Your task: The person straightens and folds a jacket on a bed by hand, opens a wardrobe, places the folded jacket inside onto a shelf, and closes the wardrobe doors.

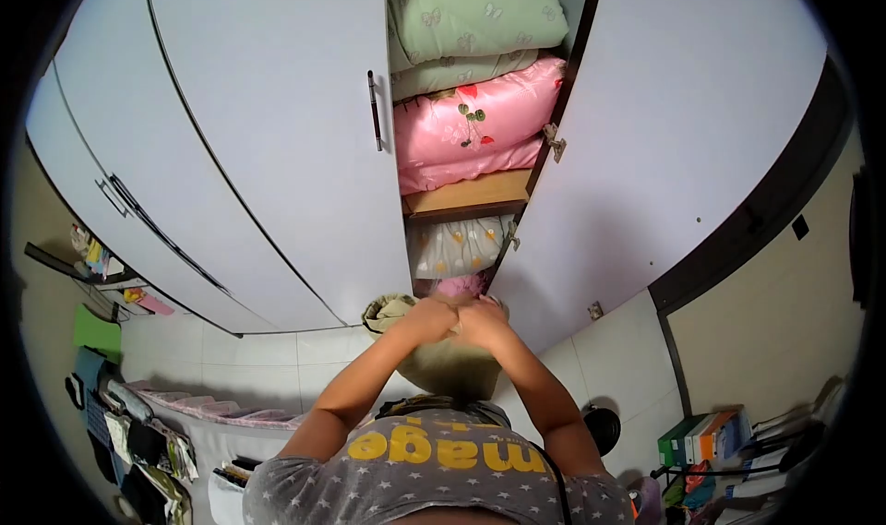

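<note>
Both hands are close together in front of the open wardrobe's lower part. My left hand (432,320) has its fingers closed, next to an olive-green cloth (443,366) that hangs below both hands. My right hand (482,322) is also closed, at the cloth's upper edge. What the fingertips grip is too small to make out, though the cloth seems to be between them. Just beyond the hands lies a pink item (460,285) on the bottom level, under a pale patterned bundle (457,248).
Above the wooden shelf (471,195) sit a shiny pink pillow (480,128) and green butterfly-print bedding (480,13). The white wardrobe door (664,137) stands open at the right. Folders (706,437) are at the lower right, and clothes (143,442) at the lower left.
</note>
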The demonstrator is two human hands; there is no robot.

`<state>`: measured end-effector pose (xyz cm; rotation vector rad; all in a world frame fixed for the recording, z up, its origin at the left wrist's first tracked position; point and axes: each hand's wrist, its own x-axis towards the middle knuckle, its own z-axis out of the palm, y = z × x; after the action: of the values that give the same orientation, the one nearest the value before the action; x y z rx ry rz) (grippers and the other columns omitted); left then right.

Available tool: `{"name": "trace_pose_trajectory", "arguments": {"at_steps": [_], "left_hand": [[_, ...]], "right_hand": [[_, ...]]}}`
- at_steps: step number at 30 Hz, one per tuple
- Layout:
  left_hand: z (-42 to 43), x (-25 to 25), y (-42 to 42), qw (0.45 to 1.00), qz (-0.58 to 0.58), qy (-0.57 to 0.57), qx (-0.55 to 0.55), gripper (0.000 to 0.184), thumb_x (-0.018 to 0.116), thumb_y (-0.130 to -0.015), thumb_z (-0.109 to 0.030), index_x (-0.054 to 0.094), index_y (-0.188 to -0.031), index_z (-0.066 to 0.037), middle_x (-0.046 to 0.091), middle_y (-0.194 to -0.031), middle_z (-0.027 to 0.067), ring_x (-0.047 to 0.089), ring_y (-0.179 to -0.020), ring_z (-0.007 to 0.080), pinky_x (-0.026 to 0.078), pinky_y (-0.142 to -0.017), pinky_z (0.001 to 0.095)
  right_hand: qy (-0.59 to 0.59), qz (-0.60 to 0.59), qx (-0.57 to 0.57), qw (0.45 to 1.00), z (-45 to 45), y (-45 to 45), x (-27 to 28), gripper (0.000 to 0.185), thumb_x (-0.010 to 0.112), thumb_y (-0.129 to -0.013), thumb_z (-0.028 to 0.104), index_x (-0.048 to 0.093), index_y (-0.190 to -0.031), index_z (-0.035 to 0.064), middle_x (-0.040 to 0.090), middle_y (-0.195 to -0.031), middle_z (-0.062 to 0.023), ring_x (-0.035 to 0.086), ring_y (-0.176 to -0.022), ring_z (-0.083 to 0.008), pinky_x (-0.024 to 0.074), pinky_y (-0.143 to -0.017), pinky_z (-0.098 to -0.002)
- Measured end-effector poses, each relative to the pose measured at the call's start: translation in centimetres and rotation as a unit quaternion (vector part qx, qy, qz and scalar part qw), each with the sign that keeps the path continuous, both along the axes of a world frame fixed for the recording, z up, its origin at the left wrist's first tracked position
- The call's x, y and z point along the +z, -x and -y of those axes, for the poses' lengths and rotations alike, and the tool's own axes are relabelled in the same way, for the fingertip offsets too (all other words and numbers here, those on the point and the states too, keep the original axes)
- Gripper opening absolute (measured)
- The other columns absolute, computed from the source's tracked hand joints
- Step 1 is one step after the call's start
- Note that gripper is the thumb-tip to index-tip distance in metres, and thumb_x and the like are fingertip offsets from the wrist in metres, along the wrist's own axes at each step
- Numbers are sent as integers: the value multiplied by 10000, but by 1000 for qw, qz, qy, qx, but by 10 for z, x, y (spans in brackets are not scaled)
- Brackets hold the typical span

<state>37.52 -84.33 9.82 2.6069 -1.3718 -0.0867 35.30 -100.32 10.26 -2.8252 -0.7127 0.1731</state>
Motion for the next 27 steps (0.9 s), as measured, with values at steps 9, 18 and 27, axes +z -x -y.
{"name": "trace_pose_trajectory", "arguments": {"at_steps": [9,18,27], "left_hand": [[18,-8,5,998,-50,-22,-45,271,674,-696,-307,617,-779,-55,619,-727,152,601,-709,358,468,-600,450],[-15,110,-94,879,117,354,297,329,635,-685,-108,541,-984,-7,582,-875,215,560,-847,386,454,-742,445],[-49,137,-212,743,65,526,409,287,634,-739,-172,453,-911,-31,580,-737,131,592,-708,308,456,-670,397]], "right_hand": [[23,-148,-64,987,21,20,-8,403,721,-645,352,645,-909,58,646,-866,-161,616,-820,-327,479,-728,-405],[-101,-96,-158,978,37,47,-31,283,691,-678,304,662,-835,71,630,-812,-180,594,-803,-352,463,-708,-425],[-126,-43,-266,955,36,47,-24,289,688,-680,296,673,-892,101,641,-815,-157,604,-785,-342,462,-680,-413]]}}
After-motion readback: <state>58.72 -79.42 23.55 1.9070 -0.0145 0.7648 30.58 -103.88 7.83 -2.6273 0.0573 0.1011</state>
